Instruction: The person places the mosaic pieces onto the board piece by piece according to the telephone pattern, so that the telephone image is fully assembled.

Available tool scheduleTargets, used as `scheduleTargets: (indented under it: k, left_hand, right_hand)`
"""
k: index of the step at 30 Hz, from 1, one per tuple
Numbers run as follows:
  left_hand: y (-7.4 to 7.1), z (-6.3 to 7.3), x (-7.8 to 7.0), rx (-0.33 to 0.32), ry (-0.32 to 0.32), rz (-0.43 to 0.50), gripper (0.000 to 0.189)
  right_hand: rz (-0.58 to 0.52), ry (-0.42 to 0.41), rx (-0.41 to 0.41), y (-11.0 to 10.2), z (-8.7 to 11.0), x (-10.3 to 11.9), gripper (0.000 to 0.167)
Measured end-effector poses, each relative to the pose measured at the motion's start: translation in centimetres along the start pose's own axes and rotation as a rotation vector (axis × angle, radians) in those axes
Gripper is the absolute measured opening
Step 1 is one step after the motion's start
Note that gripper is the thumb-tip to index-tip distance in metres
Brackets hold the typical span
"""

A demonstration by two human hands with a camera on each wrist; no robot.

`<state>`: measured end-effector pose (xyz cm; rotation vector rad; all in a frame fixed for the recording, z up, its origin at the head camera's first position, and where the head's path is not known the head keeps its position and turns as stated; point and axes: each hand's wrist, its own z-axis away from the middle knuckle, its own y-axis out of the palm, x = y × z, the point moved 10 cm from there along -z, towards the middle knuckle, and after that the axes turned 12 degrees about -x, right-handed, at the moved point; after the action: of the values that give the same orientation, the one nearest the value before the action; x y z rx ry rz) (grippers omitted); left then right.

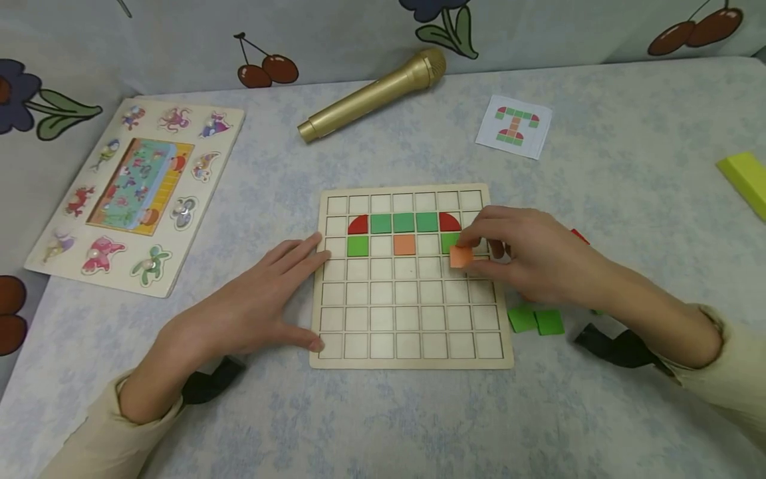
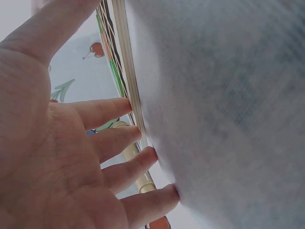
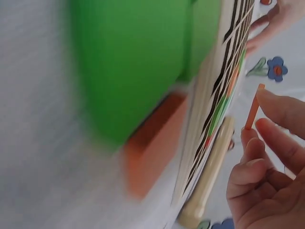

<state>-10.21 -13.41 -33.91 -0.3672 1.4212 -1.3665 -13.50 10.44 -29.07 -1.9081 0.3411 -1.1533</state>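
Observation:
My right hand (image 1: pixel 535 256) pinches an orange square tile (image 1: pixel 461 257) between thumb and fingers, above the right side of a wooden grid board (image 1: pixel 413 364). In the right wrist view the pinched tile (image 3: pixel 254 106) stands edge-on. My left hand (image 1: pixel 239 316) is spread along the board's left edge, with thumb and fingertips touching it. Red quarter-round tiles (image 1: pixel 358 225) end a row of green squares (image 1: pixel 403 222) on the grid. Below them sit an orange square (image 1: pixel 404 245) and a green square (image 1: pixel 358 246) at each side; the right one is partly covered by my fingers.
Loose green tiles (image 1: pixel 550 322) lie right of the board, with an orange tile (image 3: pixel 157 143) and a red piece (image 1: pixel 579 236) near. A pattern card (image 1: pixel 514 126), gold microphone (image 1: pixel 374 96), picture-puzzle board (image 1: pixel 143 193) and yellow block (image 1: pixel 745 181) lie around on the cloth.

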Motion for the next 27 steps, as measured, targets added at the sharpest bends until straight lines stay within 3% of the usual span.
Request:
scheduleTargets:
  k: [6,14,27]
  left_hand:
    - [0.0,0.1,0.1,0.000,-0.003,-0.003,0.113]
    - [0.0,0.1,0.0,0.002,-0.002,0.002,0.114]
    - [-0.1,0.0,0.0,0.000,0.001,-0.013,0.115]
  right_hand:
    - [-0.078,0.068,0.056,2.1,-1.5,1.4,0.016]
    - [-0.020,0.029,0.085,4.5,-3.3,2.9,0.016]
    - [-0.006,0.055,0.108,5.8,-3.3,2.7,0.018]
